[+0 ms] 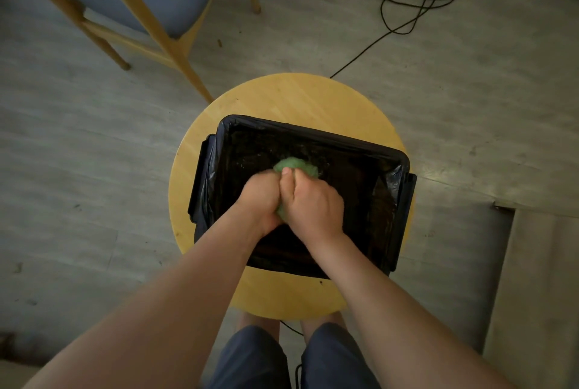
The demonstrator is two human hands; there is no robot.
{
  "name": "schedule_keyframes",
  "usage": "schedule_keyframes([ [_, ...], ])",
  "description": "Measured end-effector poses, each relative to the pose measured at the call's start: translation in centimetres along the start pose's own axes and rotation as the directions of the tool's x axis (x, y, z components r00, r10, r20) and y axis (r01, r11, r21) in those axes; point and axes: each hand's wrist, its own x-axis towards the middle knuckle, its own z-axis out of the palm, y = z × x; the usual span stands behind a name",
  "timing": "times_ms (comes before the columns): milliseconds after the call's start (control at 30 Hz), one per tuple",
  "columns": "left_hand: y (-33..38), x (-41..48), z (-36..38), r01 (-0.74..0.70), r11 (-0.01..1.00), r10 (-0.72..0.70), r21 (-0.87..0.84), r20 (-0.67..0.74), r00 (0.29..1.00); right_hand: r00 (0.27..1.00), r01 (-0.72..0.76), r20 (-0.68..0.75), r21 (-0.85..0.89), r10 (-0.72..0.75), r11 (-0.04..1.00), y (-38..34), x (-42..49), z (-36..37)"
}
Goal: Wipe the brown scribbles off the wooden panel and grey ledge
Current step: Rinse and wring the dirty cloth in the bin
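A green cloth (296,165) is bunched up between both hands over a black tub (404,200). My left hand (261,197) grips its left part with curled fingers. Pressed against it, my right hand (313,200) grips the right part, thumb up. A green wad bulges out above the knuckles and a small bit shows below between the palms. The tub is lined with a black plastic bag and stands on a round wooden stool (291,97). No wooden panel with scribbles is in view. A grey ledge (532,279) shows at the lower right, without visible marks.
A wooden chair (150,22) with a grey-blue seat stands at the upper left. Black cables (416,9) trail over the grey floor at the upper right. My knees in dark shorts (250,360) are under the stool's near edge.
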Motion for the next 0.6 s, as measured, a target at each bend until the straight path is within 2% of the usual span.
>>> schedule_keyframes([
  [100, 0.2, -0.1, -0.3, -0.033, 0.999, 0.033, 0.009, -0.027, 0.999, 0.998, -0.039, 0.04, -0.031, 0.04, 0.999, 1.1, 0.4, 0.2],
  [167, 0.3, -0.1, -0.7, -0.037, 0.999, 0.038, 0.018, -0.048, 0.998, 0.976, -0.199, 0.092, 0.023, 0.196, 0.98, 1.9, 0.5, 0.2],
  [267, 0.1, 0.1, -1.6, -0.009, 0.995, 0.023, 0.095, -0.148, 0.989, 0.872, -0.487, 0.162, 0.202, 0.461, 0.85, 3.2, 0.6, 0.0],
  [300, 0.0, 0.4, -2.0, -0.024, 0.992, 0.049, 0.124, -0.205, 0.977, 0.856, -0.517, 0.148, 0.248, 0.495, 0.819, 3.3, 0.4, -0.1],
  [400, -0.6, 0.6, -2.5, -0.062, 0.954, 0.157, 0.292, -0.316, 0.936, 0.865, -0.489, 0.078, 0.352, 0.496, 0.798, 2.8, -0.8, -0.2],
  [467, -1.1, 0.7, -2.3, -0.085, 0.929, 0.198, 0.361, -0.289, 0.937, 0.849, -0.523, 0.135, 0.353, 0.511, 0.776, 2.6, -1.6, 0.0],
  [533, -1.2, 0.5, -1.8, -0.125, 0.917, 0.207, 0.38, -0.182, 0.961, 0.796, -0.605, 0.284, 0.359, 0.534, 0.711, 2.5, -1.7, 0.2],
  [600, -1.3, 0.4, -1.4, -0.132, 0.905, 0.166, 0.405, -0.05, 0.985, 0.809, -0.584, 0.37, 0.417, 0.457, 0.697, 2.4, -1.7, 0.6],
])
